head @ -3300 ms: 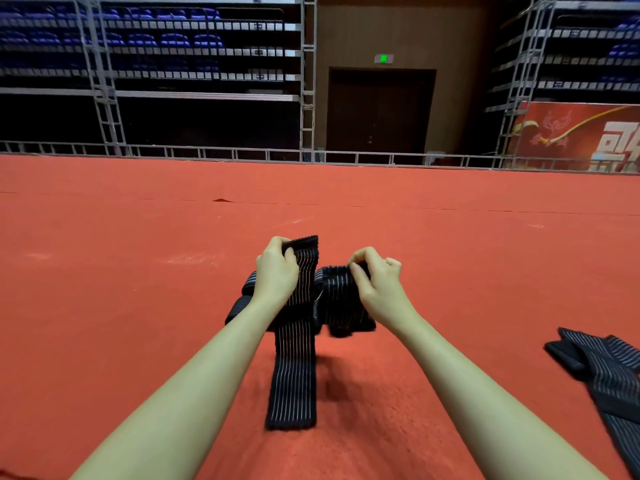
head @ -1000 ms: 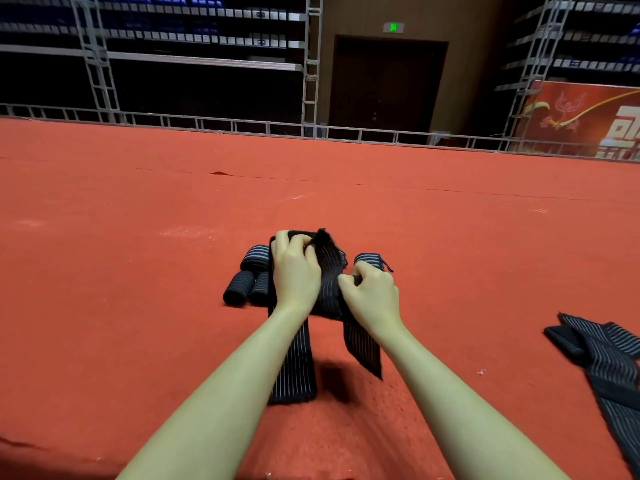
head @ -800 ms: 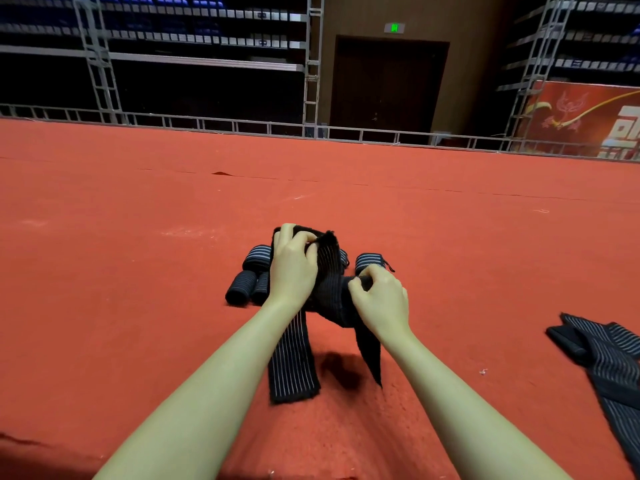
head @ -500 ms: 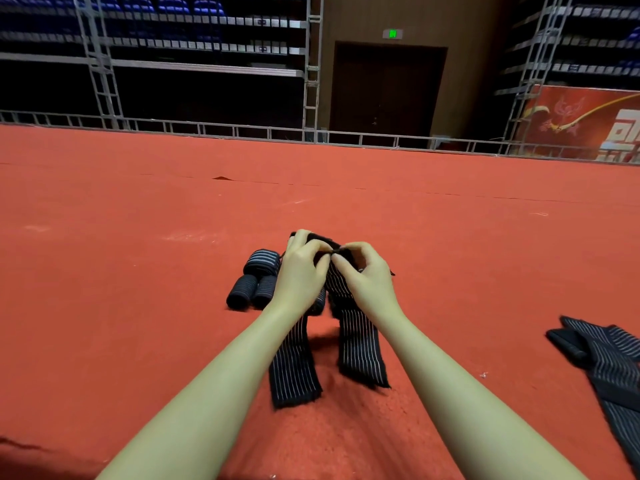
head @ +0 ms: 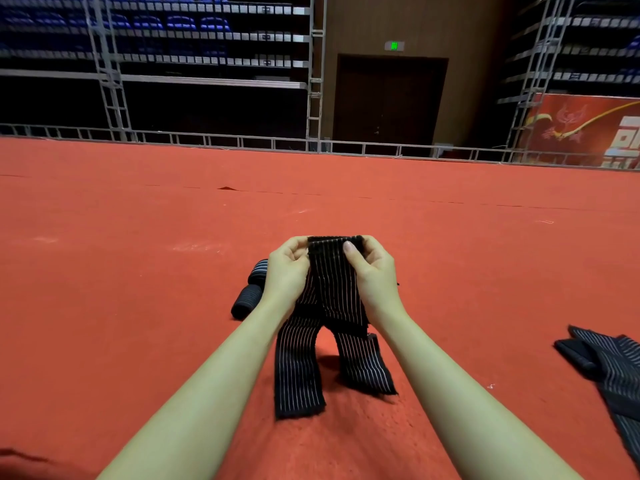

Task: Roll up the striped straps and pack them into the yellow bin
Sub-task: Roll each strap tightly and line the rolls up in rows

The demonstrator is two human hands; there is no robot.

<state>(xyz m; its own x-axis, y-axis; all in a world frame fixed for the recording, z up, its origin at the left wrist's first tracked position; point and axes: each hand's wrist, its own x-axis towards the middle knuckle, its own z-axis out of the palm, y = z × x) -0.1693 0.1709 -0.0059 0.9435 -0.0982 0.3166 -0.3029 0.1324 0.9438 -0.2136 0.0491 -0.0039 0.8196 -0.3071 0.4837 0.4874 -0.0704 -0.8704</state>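
Strap (head: 333, 285), black with thin white stripes, is held up above the red floor (head: 104, 271) at the centre of the view, its folded top edge stretched level between both hands. From that fold two tails hang down: the left one ends lower, its cut end resting on the floor; the right one ends a little higher and further right, and also meets the floor.

Left hand (head: 285, 271) pinches the strap's upper left corner, fingers curled over the far side and thumb on the near side. Right hand (head: 375, 271) pinches the upper right corner the same way, its thumb pressed flat on the striped face just below the fold. The two hands are close together, with only the strap's width between them.

Rolled straps (head: 250, 292) lie on the floor just behind and left of the left hand, partly hidden by it; at least two dark rolls show, one beyond the other. Loose straps (head: 609, 362) lie in a flat heap on the floor well apart to the right, running off the frame's lower right edge.

Beyond the floor stand a low rail (head: 242, 142), a dark door (head: 389, 102) and blue seats (head: 156, 26).
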